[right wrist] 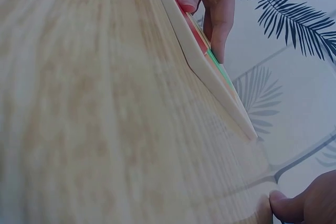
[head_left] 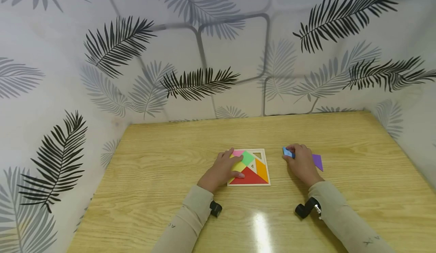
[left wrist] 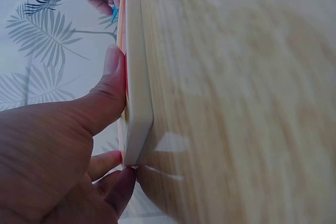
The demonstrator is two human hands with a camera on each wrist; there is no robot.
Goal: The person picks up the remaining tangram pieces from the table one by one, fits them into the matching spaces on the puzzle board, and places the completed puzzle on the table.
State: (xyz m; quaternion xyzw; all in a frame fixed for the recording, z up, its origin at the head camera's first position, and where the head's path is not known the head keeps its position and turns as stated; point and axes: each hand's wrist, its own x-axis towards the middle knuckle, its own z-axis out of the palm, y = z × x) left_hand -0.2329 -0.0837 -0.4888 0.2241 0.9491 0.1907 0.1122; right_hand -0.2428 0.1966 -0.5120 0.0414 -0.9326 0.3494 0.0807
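Note:
A square tangram board (head_left: 248, 185) with a pale frame lies on the table. In it are red (head_left: 248, 177), orange (head_left: 261, 169), green (head_left: 247, 157), yellow (head_left: 238, 166) and pink (head_left: 237, 153) pieces; two triangular gaps show bare wood. My left hand (head_left: 220, 169) rests over the board's left side, its thumb pressing the red piece and a finger reaching the green one. Other fingers touch the frame's edge in the left wrist view. To the right of the board, my right hand (head_left: 303, 164) pinches a blue tangram piece (head_left: 288, 152). A purple piece (head_left: 318, 162) is partly hidden behind that hand.
The wood-grain table (head_left: 163, 158) runs back to a wall covering (head_left: 235, 56) with a leaf pattern. Both wrists carry a small black camera, the left camera (head_left: 215, 209) and the right camera (head_left: 303, 210). A bright reflection lies near the table's front.

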